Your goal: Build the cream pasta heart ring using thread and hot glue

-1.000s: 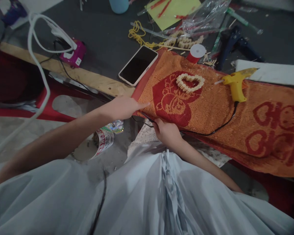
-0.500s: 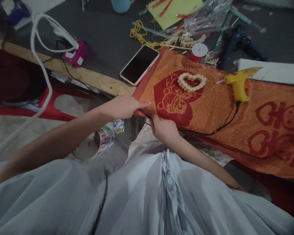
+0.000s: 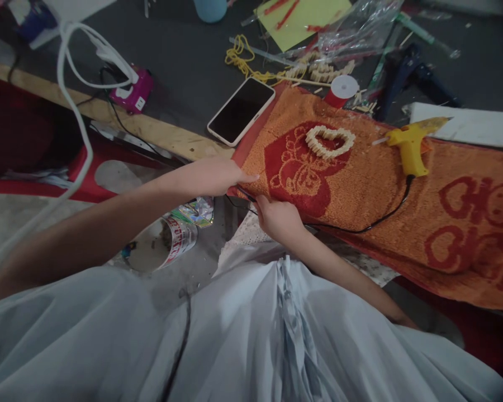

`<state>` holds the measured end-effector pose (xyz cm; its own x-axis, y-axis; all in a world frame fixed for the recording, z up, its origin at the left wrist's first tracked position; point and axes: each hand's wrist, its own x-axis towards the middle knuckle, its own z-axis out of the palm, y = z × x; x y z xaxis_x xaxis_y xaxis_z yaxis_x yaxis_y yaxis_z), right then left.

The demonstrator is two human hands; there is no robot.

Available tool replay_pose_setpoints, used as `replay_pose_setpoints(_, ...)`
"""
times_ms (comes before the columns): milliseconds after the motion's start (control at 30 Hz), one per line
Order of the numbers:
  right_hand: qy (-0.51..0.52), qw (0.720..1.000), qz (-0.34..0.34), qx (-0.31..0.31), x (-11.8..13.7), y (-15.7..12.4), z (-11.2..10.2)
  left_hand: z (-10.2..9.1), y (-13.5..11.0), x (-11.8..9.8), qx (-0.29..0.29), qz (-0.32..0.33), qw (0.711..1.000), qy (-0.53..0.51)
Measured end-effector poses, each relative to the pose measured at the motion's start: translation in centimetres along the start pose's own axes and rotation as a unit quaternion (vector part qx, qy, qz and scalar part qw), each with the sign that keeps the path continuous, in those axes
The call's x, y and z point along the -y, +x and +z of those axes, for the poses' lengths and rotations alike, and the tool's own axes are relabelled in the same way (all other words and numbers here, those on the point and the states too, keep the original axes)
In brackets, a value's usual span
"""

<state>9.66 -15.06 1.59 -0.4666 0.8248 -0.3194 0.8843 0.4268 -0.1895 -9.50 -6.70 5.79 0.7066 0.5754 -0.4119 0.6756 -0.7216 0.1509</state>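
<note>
An orange and red towel (image 3: 381,195) lies along the table's front edge. My left hand (image 3: 222,174) is closed on its left corner, thumb on top and the other fingers hidden beneath. My right hand (image 3: 280,219) pinches at the towel's front hem, beside a thin black cord (image 3: 360,230); whether it grips the cord too is hard to see. That cord leads to a yellow glue gun (image 3: 407,149) resting on the towel. Left of the glue gun sits a heart-shaped ring of small wooden sticks (image 3: 309,146).
A phone (image 3: 241,110) lies beside the towel, with a red thread spool (image 3: 336,100) and yellow string (image 3: 241,58) behind. A magenta power adapter (image 3: 139,92) with a white cable stands left. Below the table is a bucket (image 3: 180,241). Plastic wrap (image 3: 356,33) lies at the back.
The whole view has shifted slightly to the left, so things appear a little further right. Both hands keep nearly the same hold at the towel's edge; my left forearm has risen slightly.
</note>
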Motion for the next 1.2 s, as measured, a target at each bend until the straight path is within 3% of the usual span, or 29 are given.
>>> replay_pose_setpoints(367, -0.006, 0.999, 0.01, 0.037, -0.3, -0.9, 0.5, -0.8, 0.4, -0.9, 0.06, -0.018, 0.997, 0.046)
replay_pose_setpoints(700, -0.003, 1.0, -0.006, 0.025, 0.1, 0.0, 0.3, -0.5, 0.1, -0.5, 0.022, -0.002, 0.999, 0.035)
replay_pose_setpoints(900, 0.007, 1.0, -0.014, 0.022, 0.7, 1.3, -0.1, -1.0, -0.1, -0.8, 0.045, -0.009, 0.997, 0.056)
replay_pose_setpoints(1200, -0.01, 0.999, -0.001, 0.042, -0.6, -0.8, 0.7, -1.4, 0.2, -1.4, 0.08, -0.005, 0.991, 0.11)
